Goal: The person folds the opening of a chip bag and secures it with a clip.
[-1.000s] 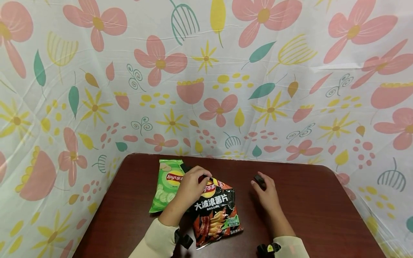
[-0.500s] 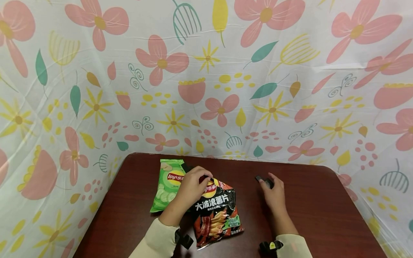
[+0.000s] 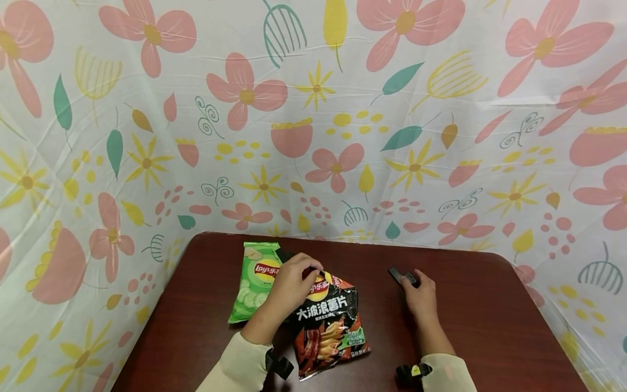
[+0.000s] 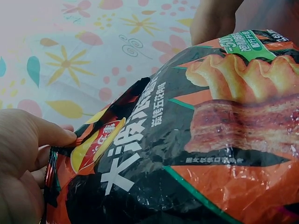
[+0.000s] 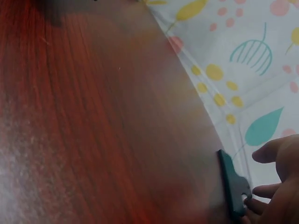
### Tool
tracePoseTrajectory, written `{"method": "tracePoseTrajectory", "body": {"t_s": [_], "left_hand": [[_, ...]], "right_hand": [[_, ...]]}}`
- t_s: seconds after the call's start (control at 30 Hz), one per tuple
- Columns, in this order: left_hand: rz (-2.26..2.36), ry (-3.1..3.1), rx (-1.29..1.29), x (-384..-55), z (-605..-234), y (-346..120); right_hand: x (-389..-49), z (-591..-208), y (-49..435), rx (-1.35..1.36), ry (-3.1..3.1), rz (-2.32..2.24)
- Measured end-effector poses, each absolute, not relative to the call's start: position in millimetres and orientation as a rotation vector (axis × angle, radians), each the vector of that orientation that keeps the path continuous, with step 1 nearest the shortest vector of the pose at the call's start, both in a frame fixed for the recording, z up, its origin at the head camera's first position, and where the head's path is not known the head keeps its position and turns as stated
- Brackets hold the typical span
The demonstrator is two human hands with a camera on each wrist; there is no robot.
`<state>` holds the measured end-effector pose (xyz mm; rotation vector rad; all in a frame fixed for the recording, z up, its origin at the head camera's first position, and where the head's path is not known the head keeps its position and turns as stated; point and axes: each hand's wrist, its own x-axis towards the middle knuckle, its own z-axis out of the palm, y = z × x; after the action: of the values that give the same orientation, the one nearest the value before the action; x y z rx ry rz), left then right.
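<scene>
My left hand pinches the folded top edge of a black and orange Lay's chip bag, which lies tilted on the table; its thumb shows at the top corner in the left wrist view. A black bag clip lies on the table to the right of this bag. Beside it is my right hand, its fingers loosely spread. In the right wrist view the thumb stands apart from the clip, while the lower fingertips are at its edge; whether they touch it I cannot tell.
A green Lay's chip bag lies to the left, partly behind my left hand. A dark object shows by its upper right corner. The dark red wooden table ends at a flower-printed cloth.
My right hand has moved a little to the right and let go of the bag clip, which it held earlier and which now lies on the table. The left hand has stayed on the chip bag.
</scene>
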<state>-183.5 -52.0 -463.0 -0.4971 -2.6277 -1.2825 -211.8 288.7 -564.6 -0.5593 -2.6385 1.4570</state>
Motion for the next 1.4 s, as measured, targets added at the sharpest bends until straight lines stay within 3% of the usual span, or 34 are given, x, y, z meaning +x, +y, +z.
{"method": "tracePoseTrajectory", "body": {"t_s": [1.4], "left_hand": [[-1.302, -2.609, -0.511, -181, -465, -50]], "right_hand": [[-212, -569, 301, -0.614, -2.673, 1.449]]}}
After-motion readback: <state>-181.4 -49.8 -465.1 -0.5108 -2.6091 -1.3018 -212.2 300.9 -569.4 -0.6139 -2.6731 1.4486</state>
